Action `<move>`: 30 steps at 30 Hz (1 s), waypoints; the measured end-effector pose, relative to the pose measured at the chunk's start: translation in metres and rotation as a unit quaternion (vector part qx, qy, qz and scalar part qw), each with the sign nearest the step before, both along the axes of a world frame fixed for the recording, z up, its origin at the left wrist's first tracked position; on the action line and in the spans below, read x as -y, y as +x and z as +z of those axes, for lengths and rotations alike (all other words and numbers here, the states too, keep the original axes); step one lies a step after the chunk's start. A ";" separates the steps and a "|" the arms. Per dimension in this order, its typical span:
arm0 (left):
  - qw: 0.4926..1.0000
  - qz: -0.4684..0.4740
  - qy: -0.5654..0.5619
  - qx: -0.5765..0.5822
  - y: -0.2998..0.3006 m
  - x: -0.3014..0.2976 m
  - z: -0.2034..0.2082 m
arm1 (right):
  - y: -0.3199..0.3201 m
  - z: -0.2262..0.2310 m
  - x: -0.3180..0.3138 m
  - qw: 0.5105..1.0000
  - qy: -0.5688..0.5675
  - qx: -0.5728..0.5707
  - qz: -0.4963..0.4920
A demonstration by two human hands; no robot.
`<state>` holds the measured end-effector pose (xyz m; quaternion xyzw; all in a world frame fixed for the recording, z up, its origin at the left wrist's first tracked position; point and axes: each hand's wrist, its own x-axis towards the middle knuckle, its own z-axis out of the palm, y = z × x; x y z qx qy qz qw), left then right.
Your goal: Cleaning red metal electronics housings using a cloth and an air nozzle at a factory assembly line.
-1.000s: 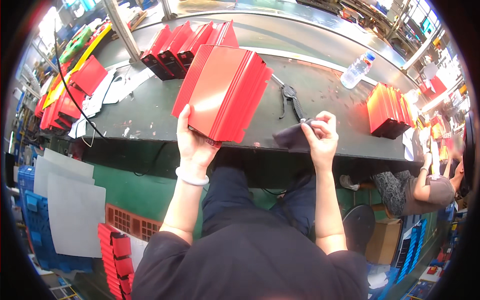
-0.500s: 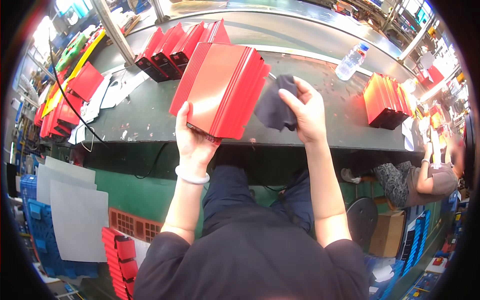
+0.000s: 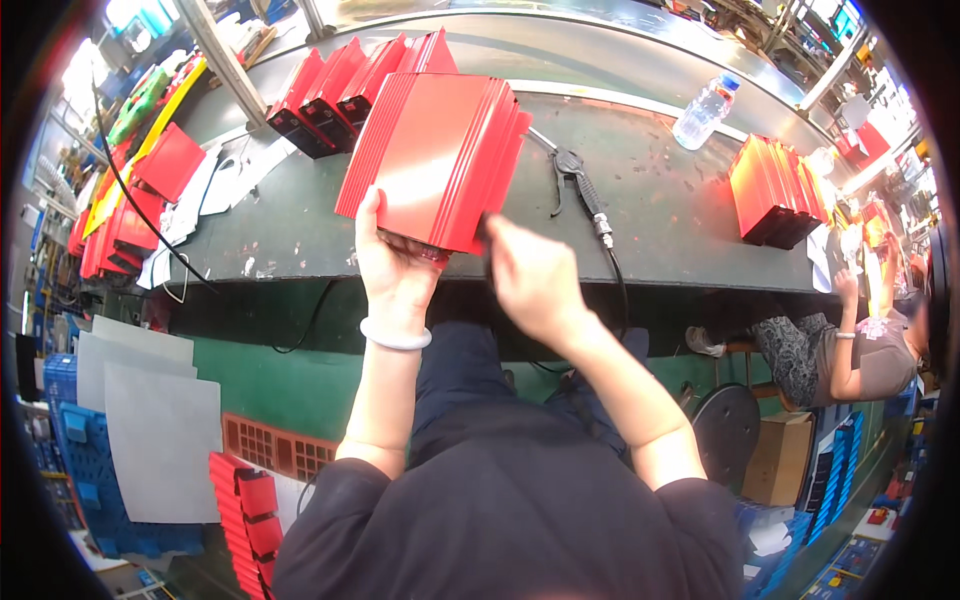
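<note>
My left hand (image 3: 397, 275) is closed around the lower edge of a red ribbed metal housing (image 3: 425, 150), its thumb on the front face. The housing is tilted and held up above the bench's near edge. At the housing's lower right edge is my right hand (image 3: 538, 280), with its fingers bunched together. A small dark part of a cloth (image 3: 487, 228) shows by the fingertips; the hand hides the rest. To the right of the housing an air blow gun (image 3: 572, 180) with a black hose lies on the bench.
Several red housings (image 3: 345, 90) stand in a row behind, and more red ones (image 3: 772, 195) at the right. A water bottle (image 3: 706, 112) stands near the bench's (image 3: 660, 235) back edge. Papers (image 3: 232, 180) lie at the left. Another person (image 3: 875, 360) sits at the far right.
My right hand has moved left and down with the dark cloth, from beside the housing to its lower right edge. This uncovers the blow gun. The housing has shifted slightly upward.
</note>
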<state>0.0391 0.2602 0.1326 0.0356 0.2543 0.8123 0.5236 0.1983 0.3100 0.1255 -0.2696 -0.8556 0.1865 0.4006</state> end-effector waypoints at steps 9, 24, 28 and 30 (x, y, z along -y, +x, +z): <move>0.995 -0.048 0.043 0.073 -0.002 0.007 0.002 | 0.051 0.027 -0.013 0.940 -0.328 -0.005 0.092; 0.986 -0.155 0.015 0.054 0.011 0.016 0.013 | 0.058 0.068 -0.063 0.960 0.274 0.049 -0.034; 0.983 -0.170 0.025 0.057 0.015 0.017 0.019 | 0.059 0.071 -0.069 0.941 0.324 0.070 -0.060; 0.984 -0.170 0.018 0.052 0.015 0.016 0.022 | 0.061 0.071 -0.068 0.937 0.336 0.093 -0.030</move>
